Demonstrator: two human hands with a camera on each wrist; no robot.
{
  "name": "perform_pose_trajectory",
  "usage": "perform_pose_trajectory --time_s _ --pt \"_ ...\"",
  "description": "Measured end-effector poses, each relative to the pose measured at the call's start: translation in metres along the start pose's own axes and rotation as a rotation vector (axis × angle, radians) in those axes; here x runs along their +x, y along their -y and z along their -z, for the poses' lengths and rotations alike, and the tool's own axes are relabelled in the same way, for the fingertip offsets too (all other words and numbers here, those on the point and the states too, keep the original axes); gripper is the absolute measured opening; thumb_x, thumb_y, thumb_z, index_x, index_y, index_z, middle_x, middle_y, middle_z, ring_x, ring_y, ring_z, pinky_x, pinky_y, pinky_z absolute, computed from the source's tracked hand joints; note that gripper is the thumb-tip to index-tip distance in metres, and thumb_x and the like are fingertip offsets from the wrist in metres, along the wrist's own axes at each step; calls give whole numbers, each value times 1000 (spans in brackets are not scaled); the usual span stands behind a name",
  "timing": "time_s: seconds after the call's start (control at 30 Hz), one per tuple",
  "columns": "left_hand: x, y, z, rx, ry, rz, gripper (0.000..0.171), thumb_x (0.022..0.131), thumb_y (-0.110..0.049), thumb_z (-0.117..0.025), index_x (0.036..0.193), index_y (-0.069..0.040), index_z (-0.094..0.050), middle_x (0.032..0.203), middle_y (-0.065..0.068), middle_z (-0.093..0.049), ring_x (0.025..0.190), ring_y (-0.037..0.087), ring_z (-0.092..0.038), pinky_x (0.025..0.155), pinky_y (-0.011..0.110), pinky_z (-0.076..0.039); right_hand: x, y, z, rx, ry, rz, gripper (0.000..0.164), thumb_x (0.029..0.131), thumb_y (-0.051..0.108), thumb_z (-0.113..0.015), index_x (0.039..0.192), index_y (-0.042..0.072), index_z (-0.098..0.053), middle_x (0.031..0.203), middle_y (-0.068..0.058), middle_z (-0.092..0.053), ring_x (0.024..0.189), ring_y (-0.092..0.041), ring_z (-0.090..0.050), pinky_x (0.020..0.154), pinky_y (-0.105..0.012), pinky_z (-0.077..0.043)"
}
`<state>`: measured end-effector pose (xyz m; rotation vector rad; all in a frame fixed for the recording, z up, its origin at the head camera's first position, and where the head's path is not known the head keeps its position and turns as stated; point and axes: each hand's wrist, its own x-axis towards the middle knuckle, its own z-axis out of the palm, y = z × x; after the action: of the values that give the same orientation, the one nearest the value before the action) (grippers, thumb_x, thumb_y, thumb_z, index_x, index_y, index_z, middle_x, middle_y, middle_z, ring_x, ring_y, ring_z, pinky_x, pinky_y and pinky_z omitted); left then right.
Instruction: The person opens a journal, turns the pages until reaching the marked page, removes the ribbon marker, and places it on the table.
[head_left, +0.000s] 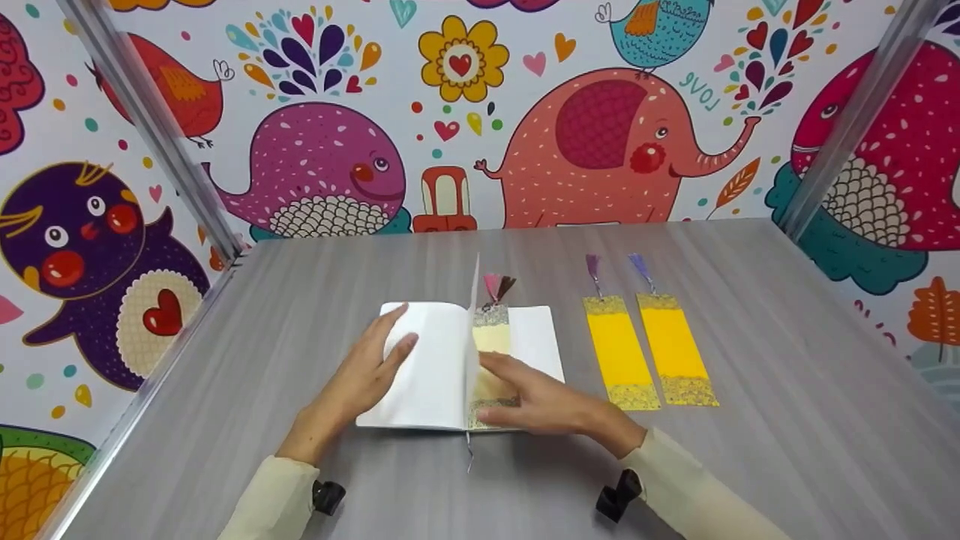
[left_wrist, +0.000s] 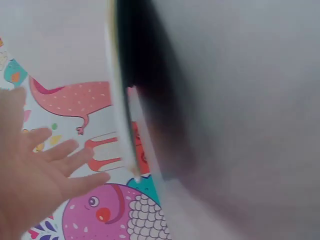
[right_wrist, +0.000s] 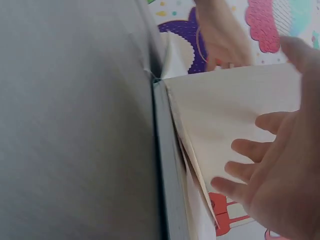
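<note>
A notebook (head_left: pixel 427 367) with blank white pages lies spread on the table. One leaf (head_left: pixel 475 322) stands nearly upright at its middle. Against the right-hand page lies a pale yellow bookmark (head_left: pixel 491 341) with patterned ends, partly hidden by my right hand; pink and brown tassels (head_left: pixel 499 287) stick out above the pages. My left hand (head_left: pixel 375 371) rests along the notebook's left edge, fingers extended. My right hand (head_left: pixel 536 397) is over the bookmark, its fingertips close to the upright leaf. In the right wrist view its fingers (right_wrist: pixel 250 150) are spread beside the page, gripping nothing.
Right of the notebook lie two bright yellow bookmarks with patterned ends, one with a purple tassel (head_left: pixel 593 266) and one with a blue tassel (head_left: pixel 640 264). A thin ribbon (head_left: pixel 469 454) hangs from the notebook's lower edge. Printed cartoon walls surround the grey table (head_left: pixel 300 285).
</note>
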<state>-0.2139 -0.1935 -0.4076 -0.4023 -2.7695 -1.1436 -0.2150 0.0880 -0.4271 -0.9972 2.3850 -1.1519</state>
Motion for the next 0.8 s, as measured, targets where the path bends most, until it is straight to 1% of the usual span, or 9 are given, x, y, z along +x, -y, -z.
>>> perform_pose_trajectory --time_s 0.1,0.2,0.33,0.4,0.47,0.53,0.63,0.73,0.8 --pt "-1 -6 4 -31 -48 -22 58 106 -35 -46 156 -8 -34 158 19 -38 149 39 -34 120 61 -27 3 0 -8 -161 19 13 81 91 50 -67 158 20 -32 166 -11 -28 155 -38 -19 121 -63 -23" --pt "-2 -11 9 -46 -64 -55 59 106 -38 -45 157 -11 -33 158 19 -39 148 40 -35 119 63 -28 4 0 -13 -252 49 25 78 92 49 -67 158 26 -32 166 -9 -27 155 -40 -16 119 -66 -25" --pt "-3 -17 17 -53 -94 -108 57 105 -36 -47 156 -11 -36 158 17 -40 147 39 -36 119 63 -28 5 1 -14 -290 86 17 74 92 49 -67 156 28 -36 167 -8 -27 156 -41 -14 121 -66 -20" --pt "-4 -21 21 -40 -110 -132 55 104 -33 -50 154 -11 -40 158 15 -42 147 38 -38 119 63 -28 5 1 -14 -301 105 -1 72 93 49 -67 155 29 -38 167 -8 -27 156 -40 -12 123 -65 -16" --pt "-3 -26 25 -14 -104 -146 52 103 -30 -53 151 -11 -45 158 13 -43 147 38 -38 119 62 -29 5 2 -14 -315 123 -20 69 93 50 -66 154 29 -40 166 -8 -28 157 -40 -11 124 -65 -12" --pt "-3 -29 26 27 -76 -150 50 102 -29 -56 148 -11 -49 157 12 -45 148 36 -38 121 62 -26 5 2 -14 -331 138 -38 67 94 50 -65 154 30 -42 166 -7 -29 157 -39 -11 124 -64 -10" --pt "-2 -32 23 90 3 -150 49 101 -28 -60 145 -10 -53 154 12 -49 148 36 -38 123 63 -18 4 1 -14 -359 158 -42 64 95 50 -64 152 29 -44 166 -7 -30 156 -40 -12 124 -65 -9" --pt "1 -30 16 145 102 -156 47 99 -26 -62 142 -7 -55 150 15 -53 146 37 -41 122 67 -10 4 0 -14 -392 171 -22 63 95 49 -63 151 27 -46 165 -9 -30 155 -42 -14 123 -66 -12" --pt "3 -27 10 169 184 -149 48 99 -25 -64 142 -5 -55 151 17 -51 147 40 -38 120 70 -7 4 -2 -14 -411 179 -10 62 96 48 -63 152 27 -46 165 -10 -30 155 -43 -15 122 -67 -14"
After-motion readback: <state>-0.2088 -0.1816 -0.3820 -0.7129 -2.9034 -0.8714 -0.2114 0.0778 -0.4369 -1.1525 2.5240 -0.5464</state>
